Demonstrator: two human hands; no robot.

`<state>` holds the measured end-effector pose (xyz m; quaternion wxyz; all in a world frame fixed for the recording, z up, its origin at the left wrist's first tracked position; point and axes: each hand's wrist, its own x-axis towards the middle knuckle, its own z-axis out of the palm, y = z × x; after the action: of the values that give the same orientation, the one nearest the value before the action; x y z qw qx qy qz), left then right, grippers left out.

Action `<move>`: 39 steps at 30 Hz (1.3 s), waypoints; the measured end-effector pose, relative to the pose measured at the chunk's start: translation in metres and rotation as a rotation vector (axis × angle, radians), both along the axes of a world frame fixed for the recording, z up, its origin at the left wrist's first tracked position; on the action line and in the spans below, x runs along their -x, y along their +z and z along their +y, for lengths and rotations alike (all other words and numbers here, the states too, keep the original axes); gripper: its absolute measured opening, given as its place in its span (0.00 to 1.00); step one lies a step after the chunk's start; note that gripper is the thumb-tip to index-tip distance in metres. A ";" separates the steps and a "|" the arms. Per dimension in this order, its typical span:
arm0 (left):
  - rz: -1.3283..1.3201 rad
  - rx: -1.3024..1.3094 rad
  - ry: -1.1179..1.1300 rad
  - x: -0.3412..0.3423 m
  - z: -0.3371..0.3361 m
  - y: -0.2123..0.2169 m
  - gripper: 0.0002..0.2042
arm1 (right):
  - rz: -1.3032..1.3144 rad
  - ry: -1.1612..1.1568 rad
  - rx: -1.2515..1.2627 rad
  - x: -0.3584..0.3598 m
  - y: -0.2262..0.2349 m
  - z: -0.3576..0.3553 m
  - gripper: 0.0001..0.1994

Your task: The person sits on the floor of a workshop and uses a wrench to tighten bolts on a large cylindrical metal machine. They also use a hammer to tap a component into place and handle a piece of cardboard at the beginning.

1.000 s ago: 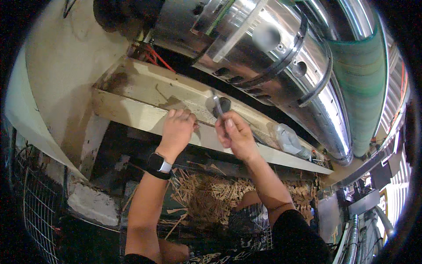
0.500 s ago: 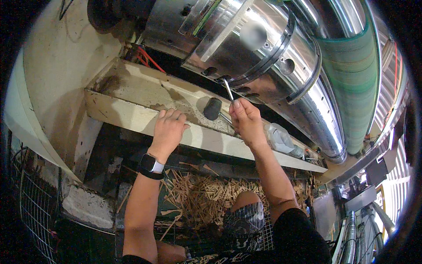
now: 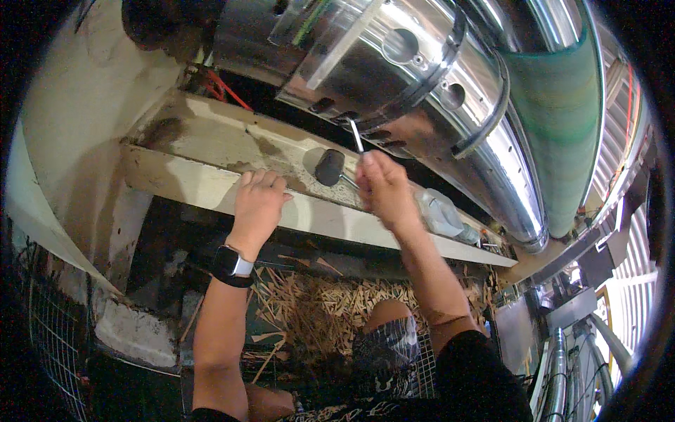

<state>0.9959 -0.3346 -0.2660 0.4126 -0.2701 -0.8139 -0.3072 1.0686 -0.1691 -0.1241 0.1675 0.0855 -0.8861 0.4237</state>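
My right hand [image 3: 387, 186] is closed around a slim silver metal rod [image 3: 356, 135]. The rod's upper end meets a dark slot on the underside of the shiny steel cylinder [image 3: 380, 70]; whether it is seated inside I cannot tell. Its lower end is hidden in my fist. My left hand [image 3: 259, 204] lies palm down on the rim of a long cream trough [image 3: 204, 184], fingers laid over the edge and holding nothing. Between my hands, a mallet with a black head [image 3: 329, 167] rests in the trough, its handle partly behind my right hand.
A translucent plastic bottle [image 3: 441, 213] lies in the trough beyond my right wrist. Behind the cylinder runs a green roller [image 3: 552, 141]. Red cables [image 3: 228, 90] show at the trough's far left. Cardboard scraps [image 3: 316, 302] cover the floor below.
The whole view has shifted a little, so the scene sits further left and up. My right hand has turned slightly and is somewhat blurred. The left hand stays on the rim.
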 end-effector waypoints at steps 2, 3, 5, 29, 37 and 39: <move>0.027 -0.005 0.008 0.000 -0.003 0.000 0.10 | -0.112 0.104 0.303 0.000 -0.013 -0.012 0.16; 0.021 0.004 0.012 0.000 -0.001 0.001 0.10 | -0.126 0.082 0.363 -0.001 -0.014 -0.017 0.16; 0.001 0.013 0.027 -0.001 0.002 0.002 0.10 | -0.141 0.068 0.450 -0.001 -0.020 -0.023 0.16; -0.115 -0.115 -0.031 0.003 0.013 -0.003 0.07 | -0.277 0.329 1.102 0.022 -0.037 -0.085 0.21; -0.085 -0.118 -0.098 0.004 -0.001 0.003 0.08 | -0.234 0.392 1.127 0.025 -0.043 -0.101 0.21; -0.027 -0.045 -0.018 0.007 0.000 -0.003 0.08 | -0.067 0.392 1.117 0.019 -0.048 -0.097 0.17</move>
<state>0.9892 -0.3345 -0.2688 0.4047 -0.2640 -0.8098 -0.3329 1.0500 -0.2657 -0.1722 0.0776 0.1332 -0.5012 0.8515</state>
